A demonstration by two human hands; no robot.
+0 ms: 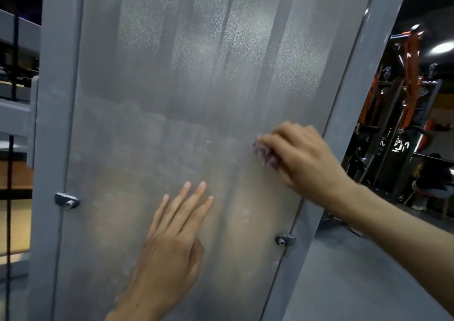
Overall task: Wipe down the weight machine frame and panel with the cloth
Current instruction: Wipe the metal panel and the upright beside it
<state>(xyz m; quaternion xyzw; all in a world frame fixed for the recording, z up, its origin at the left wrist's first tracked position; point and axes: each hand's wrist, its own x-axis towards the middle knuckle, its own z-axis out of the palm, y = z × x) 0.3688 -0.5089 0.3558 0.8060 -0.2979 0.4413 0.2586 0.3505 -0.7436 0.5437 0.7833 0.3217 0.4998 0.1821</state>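
Note:
A tall frosted translucent panel (186,79) fills most of the view, set between two grey frame uprights, the left upright (56,99) and the right upright (353,104). My right hand (302,156) grips a small bunched purplish cloth (264,152) and holds it against the panel near its right edge. My left hand (172,232) lies flat on the lower middle of the panel with straight fingers pointing up. Most of the cloth is hidden under my right fingers.
Two metal clips hold the panel: one clip (66,200) at the lower left, another clip (285,240) at the lower right. A black cable (11,173) runs down the far left. Orange and black gym machines (405,104) stand behind on the right.

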